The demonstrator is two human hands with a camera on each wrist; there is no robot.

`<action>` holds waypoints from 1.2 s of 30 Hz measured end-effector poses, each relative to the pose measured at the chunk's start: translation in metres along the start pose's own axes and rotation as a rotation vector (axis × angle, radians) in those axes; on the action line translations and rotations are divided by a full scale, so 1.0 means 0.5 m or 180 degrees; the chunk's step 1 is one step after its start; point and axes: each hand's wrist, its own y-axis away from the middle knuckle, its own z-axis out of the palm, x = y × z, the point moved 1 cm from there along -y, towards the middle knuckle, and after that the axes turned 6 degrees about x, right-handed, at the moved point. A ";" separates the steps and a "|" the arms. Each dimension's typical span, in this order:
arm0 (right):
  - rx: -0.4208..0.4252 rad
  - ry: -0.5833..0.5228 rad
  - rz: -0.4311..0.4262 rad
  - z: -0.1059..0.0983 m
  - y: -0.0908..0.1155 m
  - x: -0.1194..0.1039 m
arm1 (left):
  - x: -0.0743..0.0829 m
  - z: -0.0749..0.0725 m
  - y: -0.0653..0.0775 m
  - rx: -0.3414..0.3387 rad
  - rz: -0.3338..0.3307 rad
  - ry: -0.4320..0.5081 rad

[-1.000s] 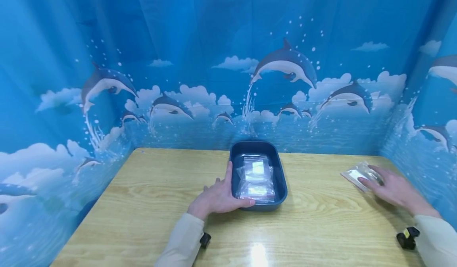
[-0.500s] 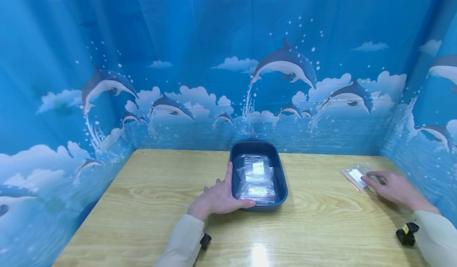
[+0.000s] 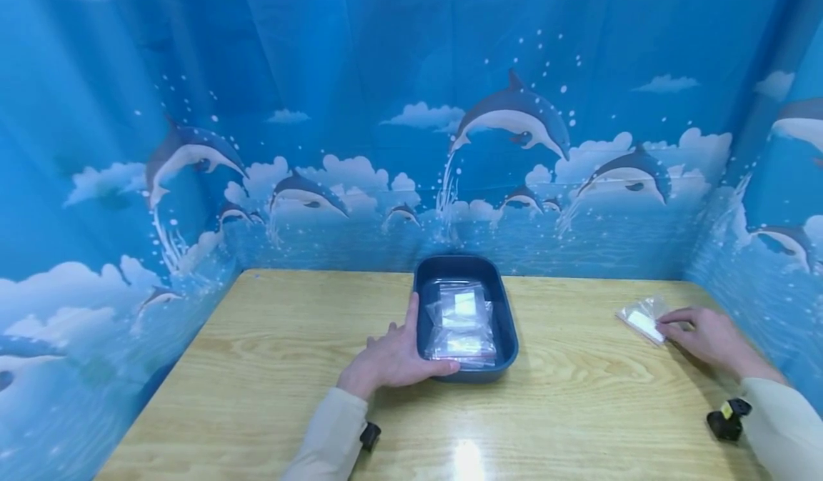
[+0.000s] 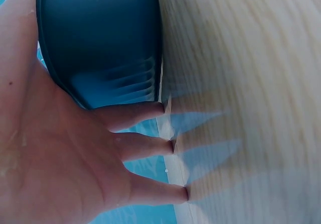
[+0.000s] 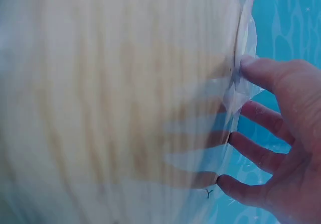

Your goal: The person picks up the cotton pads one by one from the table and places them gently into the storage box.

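Note:
My left hand [image 3: 395,358] rests spread at the near left corner of a dark blue plastic bin [image 3: 510,316], thumb along its front rim and index finger along its left side. In the left wrist view the other fingertips [image 4: 183,194] touch the wooden table beside the bin. Inside it lie several clear zip-lock bags [image 3: 459,316] with white labels. Far to the right, my right hand [image 3: 707,334] pinches the edge of another clear zip-lock bag [image 3: 645,324] with a white label, low over the table. The right wrist view shows the thumb [image 5: 258,71] against this bag's crumpled film [image 5: 247,38].
The wooden table [image 3: 579,409] runs up to a blue curtain [image 3: 360,109] printed with dolphins, which hangs behind it and at both sides. Small black cameras [image 3: 726,420] sit at both wrists.
My right hand has slid off the top of the bag to its right edge, and the thumb and index finger have come together there. The bag has shifted slightly. My left hand stays put.

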 end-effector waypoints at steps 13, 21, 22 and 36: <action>0.0066 0.0004 0.0012 0.001 0.004 -0.020 | -0.001 0.000 0.001 -0.0024 -0.0018 0.0016; 0.0353 -0.0092 -0.0161 -0.001 0.006 -0.045 | -0.001 0.000 -0.002 -0.0004 -0.0008 0.0039; 0.0387 -0.0094 -0.0196 -0.001 0.006 -0.049 | -0.001 0.000 -0.002 -0.0005 -0.0009 0.0033; 0.0877 -0.0140 -0.0602 -0.013 0.001 -0.121 | -0.003 -0.002 -0.002 -0.0019 0.0016 0.0017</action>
